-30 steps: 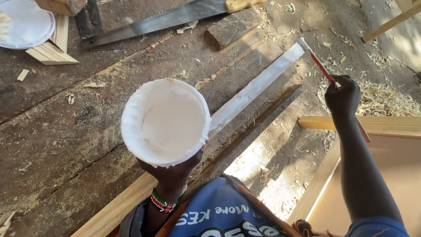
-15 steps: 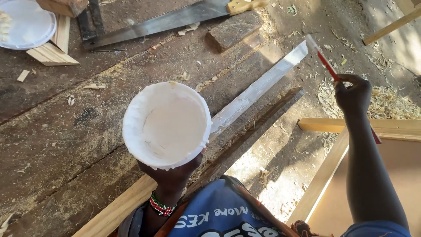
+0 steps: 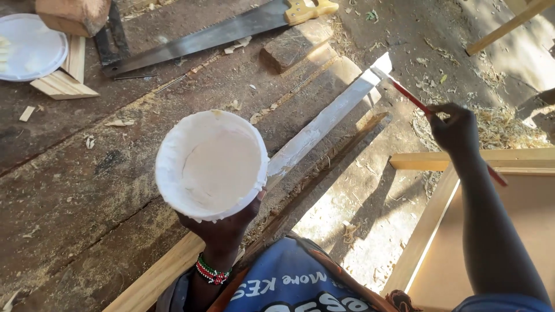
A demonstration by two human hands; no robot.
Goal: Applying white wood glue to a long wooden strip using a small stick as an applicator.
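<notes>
Red-handled brush [image 3: 416, 102], pinched in right hand [image 3: 457, 132], now back at the white-coated strip's [image 3: 324, 124] far end (recoating judged); left hand [image 3: 222, 228] cups glue tub [image 3: 211, 164].

An open-air carpentry workshop is shown. A rough plank tabletop [image 3: 87, 173] is dusted with sawdust, and a handsaw [image 3: 214, 32] is laid across it beside timber offcuts [image 3: 60, 81]. Wood shavings [image 3: 509, 130] are scattered over bare earth, and an unfinished wooden frame [image 3: 439, 162] is seen nearby.
</notes>
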